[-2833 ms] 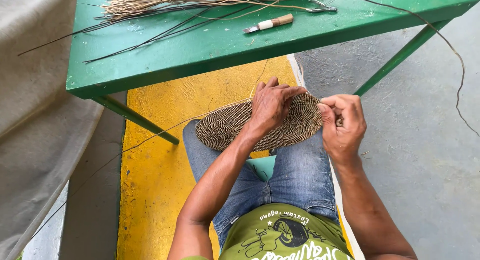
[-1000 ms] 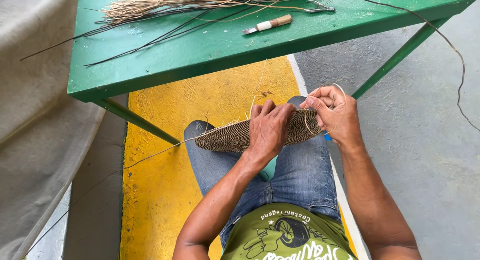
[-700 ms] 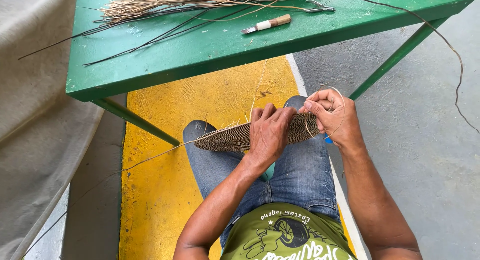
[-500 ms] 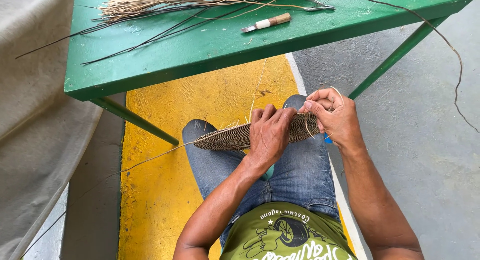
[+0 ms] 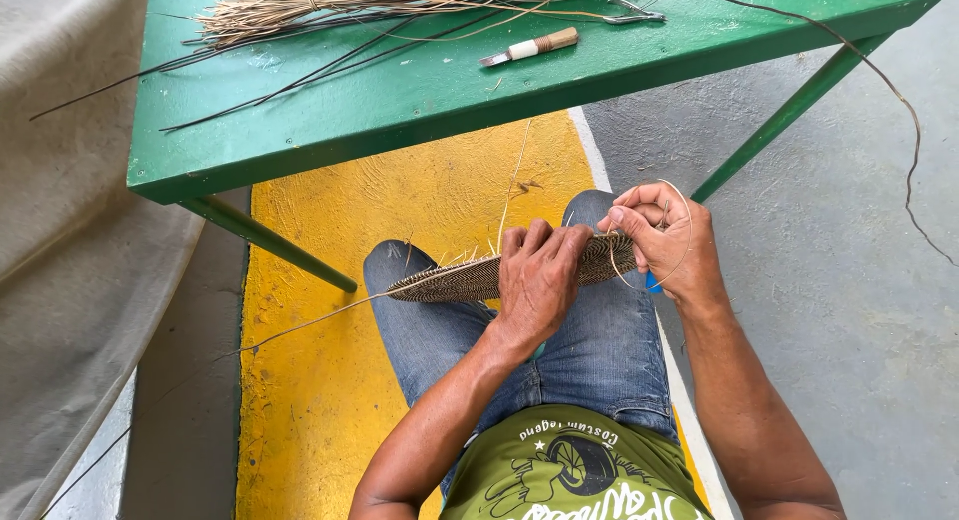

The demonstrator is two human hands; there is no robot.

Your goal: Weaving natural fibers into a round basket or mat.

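A flat round woven disc (image 5: 455, 278) of brown fibre rests on my lap, seen nearly edge-on. My left hand (image 5: 539, 280) lies over its middle and grips it, fingers curled across the top. My right hand (image 5: 664, 240) is at the disc's right rim, pinching a thin pale strand (image 5: 687, 242) that loops round the hand; a small blue tool tip (image 5: 653, 282) shows under the palm. Loose fibre ends stick up from the disc, and one long strand trails left over the floor.
A green table (image 5: 400, 90) stands in front of me, bearing a bundle of dry fibres (image 5: 340, 2), dark thin stems, a small knife with a wooden handle (image 5: 529, 48) and metal pliers (image 5: 634, 12). Yellow painted floor lies beneath, grey concrete to the right, grey cloth (image 5: 60, 230) at left.
The disc has tipped from face-up to almost edge-on. My right hand has moved up to its right rim and drawn the strand into a loop.
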